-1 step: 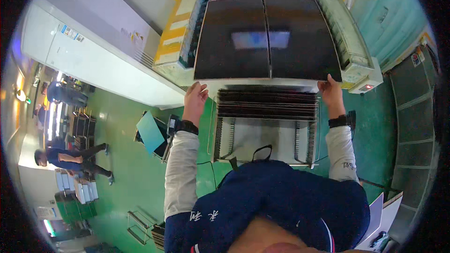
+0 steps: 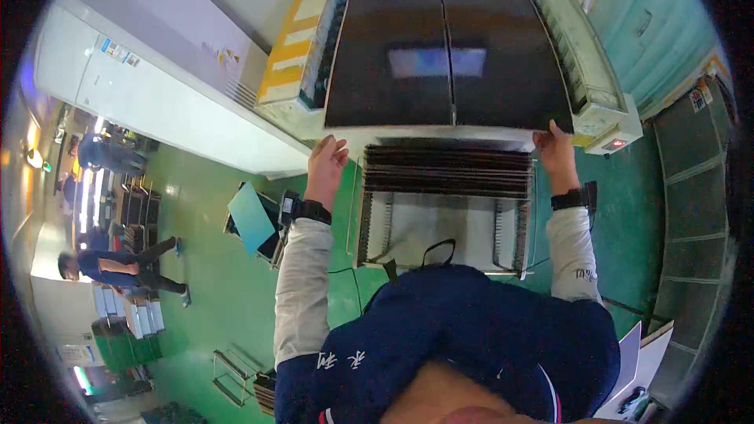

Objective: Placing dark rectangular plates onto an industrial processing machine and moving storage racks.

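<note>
Two dark glossy panels, a left panel (image 2: pixel 386 63) and a right panel (image 2: pixel 510 63), lie side by side on the bed of a machine (image 2: pixel 603 82) in front of me. At the near right corner of the right panel is my right hand (image 2: pixel 555 155), its thumb on the top face and the other fingers at or under the front edge. My left hand (image 2: pixel 327 169) hovers just short of the left panel's near left corner, fingers loosely curled and apart, nothing visible in them. Between my arms stands a rack (image 2: pixel 440 232) with several dark panels (image 2: pixel 448 169) upright in its far part.
A long white cabinet-like housing (image 2: pixel 181 102) runs along the left. On the green floor (image 2: pixel 200 212), a cart with a teal sheet (image 2: pixel 251 218) stands left of my arm. A person (image 2: pixel 118 267) walks at far left. Grey framed panels (image 2: pixel 695 243) line the right side.
The panels' front edge lies slightly farther from my left fingertips, widening the small gap there. My right hand keeps its place at the corner. The view has shifted slightly.
</note>
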The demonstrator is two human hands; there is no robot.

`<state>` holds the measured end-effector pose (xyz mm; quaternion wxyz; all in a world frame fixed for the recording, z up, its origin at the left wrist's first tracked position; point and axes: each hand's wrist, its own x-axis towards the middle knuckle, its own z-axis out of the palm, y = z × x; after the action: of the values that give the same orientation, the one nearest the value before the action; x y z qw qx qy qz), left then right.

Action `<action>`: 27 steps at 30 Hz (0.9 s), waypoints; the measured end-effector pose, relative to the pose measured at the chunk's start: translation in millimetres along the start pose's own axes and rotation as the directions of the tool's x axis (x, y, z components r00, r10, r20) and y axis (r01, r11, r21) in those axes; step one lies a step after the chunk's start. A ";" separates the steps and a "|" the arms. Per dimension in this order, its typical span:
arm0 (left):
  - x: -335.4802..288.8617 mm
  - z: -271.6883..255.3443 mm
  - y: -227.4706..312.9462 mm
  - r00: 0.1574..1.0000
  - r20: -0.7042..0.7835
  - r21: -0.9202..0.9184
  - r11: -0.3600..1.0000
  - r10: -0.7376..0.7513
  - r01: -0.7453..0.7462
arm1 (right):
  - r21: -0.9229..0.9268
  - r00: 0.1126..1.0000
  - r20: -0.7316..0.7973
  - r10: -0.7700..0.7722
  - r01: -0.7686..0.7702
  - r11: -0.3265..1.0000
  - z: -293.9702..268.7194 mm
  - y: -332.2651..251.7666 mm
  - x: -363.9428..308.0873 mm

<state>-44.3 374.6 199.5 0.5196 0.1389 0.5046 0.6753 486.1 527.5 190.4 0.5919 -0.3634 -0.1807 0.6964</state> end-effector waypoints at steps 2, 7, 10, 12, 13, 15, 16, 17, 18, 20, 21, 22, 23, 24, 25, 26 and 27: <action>-13.8 -3.0 -4.6 0.998 -0.023 0.033 0.998 -0.051 0.052 | -0.040 0.998 -0.036 0.047 -0.048 0.998 -11.6 -0.9 15.2; -69.4 -19.2 -30.6 0.992 -0.059 0.067 0.991 -0.110 0.114 | -0.070 0.998 -0.023 0.066 -0.067 0.995 -6.1 -9.4 27.3; -97.0 -55.7 -61.3 0.984 -0.119 0.011 0.991 -0.130 0.132 | -0.150 0.992 0.005 0.125 -0.123 0.981 1.7 -3.2 17.6; -108.8 -109.0 -105.3 0.995 -0.095 0.180 0.983 -0.030 0.047 | -0.208 0.984 0.074 0.162 -0.143 0.968 15.6 17.4 4.3; -118.7 -128.1 -118.4 0.998 -0.037 0.354 0.934 0.060 -0.043 | -0.386 0.975 0.086 0.207 -0.159 0.909 22.1 35.8 -9.9; -142.6 -126.4 -128.2 0.977 -0.198 0.182 0.976 -0.080 0.117 | -0.666 0.949 0.123 0.291 -0.139 0.733 38.9 70.9 -47.9; -156.3 -125.1 -131.7 0.920 -0.315 -0.012 0.971 -0.232 0.241 | -0.767 0.925 0.160 0.346 -0.104 0.633 48.8 85.5 -63.5; -170.9 -127.3 -134.2 0.921 -0.331 -0.009 0.977 -0.205 0.214 | -0.785 0.904 0.224 0.365 -0.055 0.618 28.4 117.8 -60.8; -181.5 -138.5 -145.8 0.915 -0.326 -0.030 0.970 -0.237 0.241 | -0.877 0.867 0.365 0.339 0.198 0.437 26.6 140.3 -64.9; -196.7 -149.1 -162.0 0.904 -0.345 -0.061 0.967 -0.253 0.247 | -0.773 0.746 0.634 0.202 0.622 0.129 33.7 165.2 -85.1; -207.5 -151.7 -169.9 0.865 -0.400 -0.073 0.952 -0.302 0.298 | -0.652 0.639 0.748 0.178 0.758 0.016 47.4 168.0 -97.6; -215.3 -153.9 -177.7 0.822 -0.446 -0.087 0.931 -0.354 0.354 | -0.635 0.618 0.762 0.195 0.772 0.037 51.0 172.7 -104.8; -221.3 -158.7 -181.4 0.814 -0.472 -0.097 0.937 -0.339 0.334 | -0.612 0.607 0.770 0.198 0.790 -0.041 54.0 177.7 -109.0; -233.7 -165.4 -188.2 0.812 -0.476 -0.080 0.936 -0.338 0.343 | -0.578 0.589 0.782 0.206 0.808 -0.115 55.4 179.4 -115.8; -241.0 -170.2 -193.3 0.811 -0.480 -0.058 0.934 -0.335 0.352 | -0.554 0.558 0.799 0.223 0.828 -0.086 57.0 178.5 -119.5; -253.7 -171.8 -200.9 0.831 -0.459 -0.110 0.948 -0.314 0.297 | -0.550 0.561 0.783 0.268 0.826 -0.121 57.3 175.0 -121.6; -264.2 -175.7 -207.5 0.852 -0.448 -0.153 0.962 -0.273 0.227 | -0.536 0.553 0.775 0.305 0.832 -0.146 59.0 177.3 -120.9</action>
<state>58.6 47.5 37.7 0.4729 -0.1184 0.5955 0.6385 325.0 381.0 144.4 0.1525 -0.2866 -0.9184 0.2263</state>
